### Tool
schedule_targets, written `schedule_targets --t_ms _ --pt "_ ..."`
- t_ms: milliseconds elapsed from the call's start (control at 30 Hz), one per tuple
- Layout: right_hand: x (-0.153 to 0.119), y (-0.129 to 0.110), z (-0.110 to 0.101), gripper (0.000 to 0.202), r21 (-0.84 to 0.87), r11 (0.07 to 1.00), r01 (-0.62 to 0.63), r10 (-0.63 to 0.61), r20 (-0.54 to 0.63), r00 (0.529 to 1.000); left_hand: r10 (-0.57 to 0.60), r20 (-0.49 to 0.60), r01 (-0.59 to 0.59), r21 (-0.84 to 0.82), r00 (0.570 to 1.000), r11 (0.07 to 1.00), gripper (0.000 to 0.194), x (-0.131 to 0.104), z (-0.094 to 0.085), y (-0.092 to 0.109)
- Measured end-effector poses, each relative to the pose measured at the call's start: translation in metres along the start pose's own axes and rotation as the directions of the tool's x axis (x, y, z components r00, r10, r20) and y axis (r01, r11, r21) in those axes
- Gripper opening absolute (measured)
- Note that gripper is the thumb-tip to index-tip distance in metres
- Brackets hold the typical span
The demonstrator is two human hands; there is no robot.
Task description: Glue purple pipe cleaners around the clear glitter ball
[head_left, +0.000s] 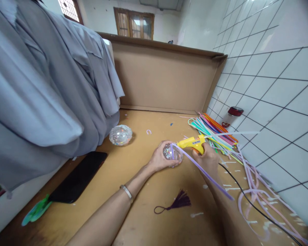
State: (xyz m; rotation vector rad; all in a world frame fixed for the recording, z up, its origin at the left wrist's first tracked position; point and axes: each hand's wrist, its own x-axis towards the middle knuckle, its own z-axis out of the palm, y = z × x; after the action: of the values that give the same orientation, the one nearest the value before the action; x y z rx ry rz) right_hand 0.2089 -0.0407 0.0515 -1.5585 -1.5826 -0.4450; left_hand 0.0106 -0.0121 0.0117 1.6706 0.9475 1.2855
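While my L hand point(157, 160) curls part-closed round the clear ball point(178, 156) over the table point(149, 227), my R hand point(209, 156) closes firmly on the yellow glue gun point(190, 142), nozzle nr ball's upper edge. Purple strip point(205, 172) slants from ball twd lower R.

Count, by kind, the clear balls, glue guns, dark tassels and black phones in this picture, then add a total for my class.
Clear balls: 2
Glue gun: 1
Dark tassel: 1
Black phone: 1
Total: 5
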Motion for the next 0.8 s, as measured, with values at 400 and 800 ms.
schedule_targets --t_ms 400,800 --pt "0.0006 0.0042 -0.0009 0.021 -0.035 0.999 -0.034 0.034 0.013 0.999 0.013 -0.006 -0.013 0.015 1.000 1.000 0.075 0.0003 -0.0004 0.0012" --pt "0.0015 0.0027 -0.0031 0.018 -0.016 1.000 -0.010 0.011 0.049 0.999 0.020 0.007 -0.021 0.024 1.000 0.999 0.076 -0.0003 -0.0009 0.0014"
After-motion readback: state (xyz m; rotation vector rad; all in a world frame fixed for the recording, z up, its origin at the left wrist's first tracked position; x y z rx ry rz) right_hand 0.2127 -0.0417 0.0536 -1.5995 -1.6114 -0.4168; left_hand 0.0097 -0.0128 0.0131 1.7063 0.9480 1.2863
